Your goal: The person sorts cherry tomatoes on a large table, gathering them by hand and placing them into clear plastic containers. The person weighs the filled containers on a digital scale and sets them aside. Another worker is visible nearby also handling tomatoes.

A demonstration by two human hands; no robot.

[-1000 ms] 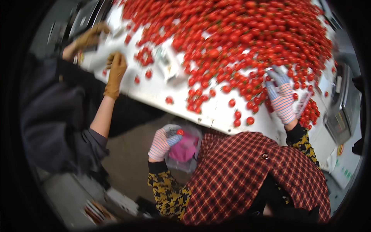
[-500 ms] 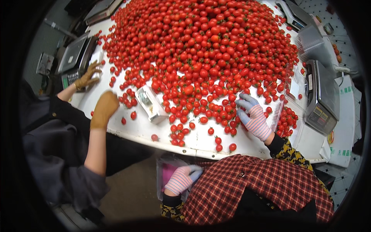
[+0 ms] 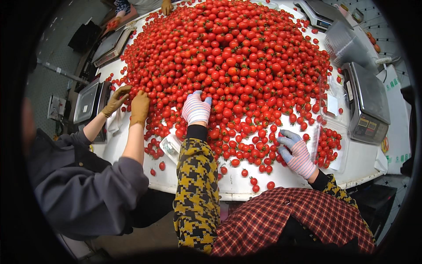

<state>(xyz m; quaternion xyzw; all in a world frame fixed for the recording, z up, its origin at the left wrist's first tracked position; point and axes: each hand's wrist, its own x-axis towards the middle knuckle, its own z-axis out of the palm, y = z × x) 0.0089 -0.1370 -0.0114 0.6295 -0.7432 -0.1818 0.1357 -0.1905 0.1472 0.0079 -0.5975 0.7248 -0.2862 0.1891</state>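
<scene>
- Where the cherry tomatoes (image 3: 246,57) heap over the white table (image 3: 285,177), my left hand (image 3: 196,109) reaches forward onto the near slope, back upward; I cannot tell whether it grips any.
- My right hand (image 3: 300,156) angles inward beside loose ones, fingers apart.

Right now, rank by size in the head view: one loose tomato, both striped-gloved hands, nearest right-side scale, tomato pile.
Cherry tomato pile
Nearest right-side scale
Left hand and right hand: too alike to rank
Loose cherry tomato
</scene>
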